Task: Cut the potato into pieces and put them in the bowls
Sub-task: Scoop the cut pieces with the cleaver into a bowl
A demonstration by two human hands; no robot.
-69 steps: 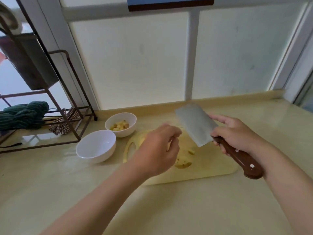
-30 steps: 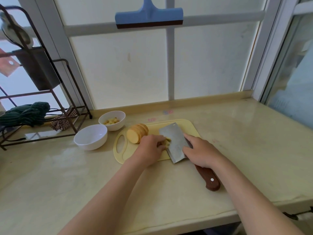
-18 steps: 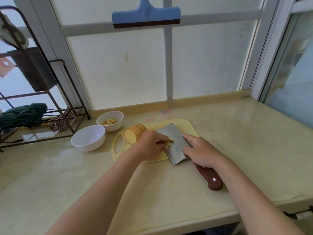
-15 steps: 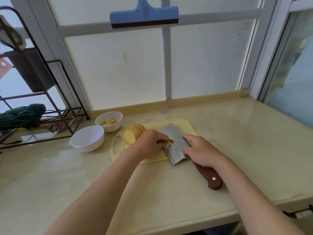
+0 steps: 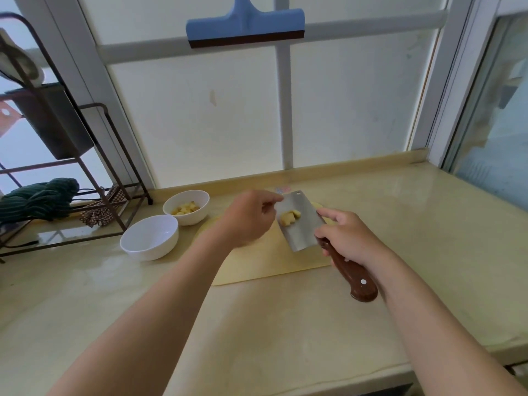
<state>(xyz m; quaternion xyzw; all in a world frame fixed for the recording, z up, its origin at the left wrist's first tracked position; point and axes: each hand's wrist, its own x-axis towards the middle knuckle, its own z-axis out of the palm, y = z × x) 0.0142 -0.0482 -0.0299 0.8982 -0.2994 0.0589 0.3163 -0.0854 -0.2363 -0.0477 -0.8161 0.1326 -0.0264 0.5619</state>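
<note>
My right hand (image 5: 350, 241) grips the brown handle of a cleaver (image 5: 300, 224) and holds it lifted over the yellow cutting board (image 5: 271, 267), blade flat. Several small potato pieces (image 5: 290, 217) lie on the blade. My left hand (image 5: 248, 218) is at the blade's left edge with fingers curled, a fingertip touching the steel, nothing held in it. This hand hides the rest of the sliced potato. An empty white bowl (image 5: 150, 237) stands left of the board. Behind it, a second white bowl (image 5: 186, 207) holds potato cubes.
A dark metal rack (image 5: 94, 195) with a green cloth (image 5: 40, 198) stands at the left on the beige counter (image 5: 285, 324). A frosted window with a blue squeegee (image 5: 244, 25) runs along the back. The counter's front edge is at the lower right.
The cleaver, lying on the board before, has been lifted with potato pieces on its blade. My left hand came up beside it and now covers the sliced potato.
</note>
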